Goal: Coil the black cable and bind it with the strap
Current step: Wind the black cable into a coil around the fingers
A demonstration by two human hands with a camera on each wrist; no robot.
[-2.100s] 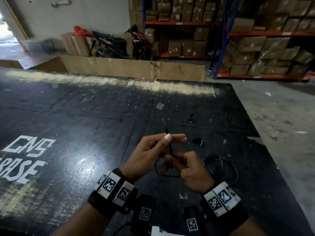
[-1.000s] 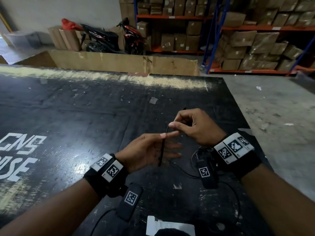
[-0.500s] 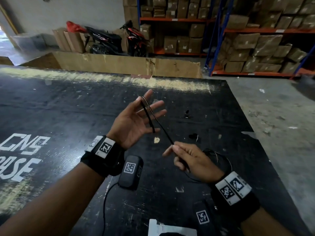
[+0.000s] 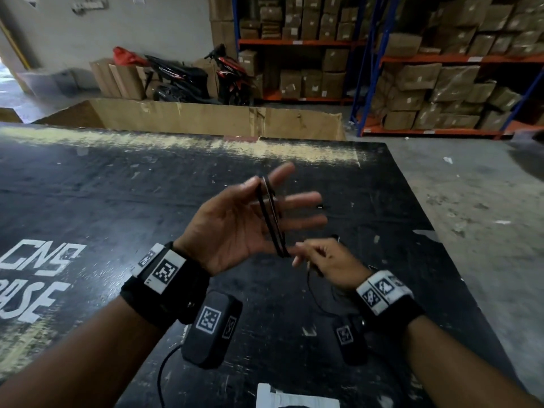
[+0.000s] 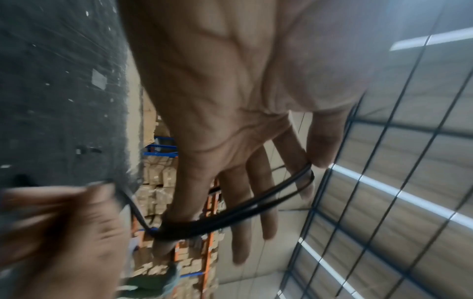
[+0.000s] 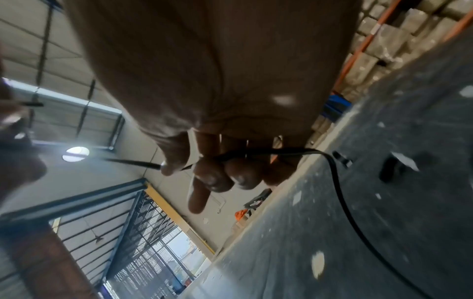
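Note:
My left hand [image 4: 232,228] is raised over the black table [image 4: 117,201], palm toward me and fingers straight and spread. The thin black cable [image 4: 272,219] crosses the palm in two strands. It loops between thumb and index finger, where the thumb pins it [image 5: 308,169], and bends round the little-finger side. My right hand [image 4: 332,260] sits just below, fingers curled round the cable [image 6: 256,151]. Slack trails from it down to the table [image 6: 337,192]. Two small black pieces [image 4: 319,206] [image 4: 334,236] lie beyond the hands; I cannot tell which is the strap.
Loose cable [image 4: 316,301] lies on the table under my right wrist. A white paper [image 4: 294,399] sits at the near edge. A cardboard wall [image 4: 206,119] borders the far edge, and concrete floor [image 4: 471,201] lies right of the table.
The left hand has risen slightly, with its fingers spread wider. The right hand has carried the cable round it, so a second strand now crosses the palm.

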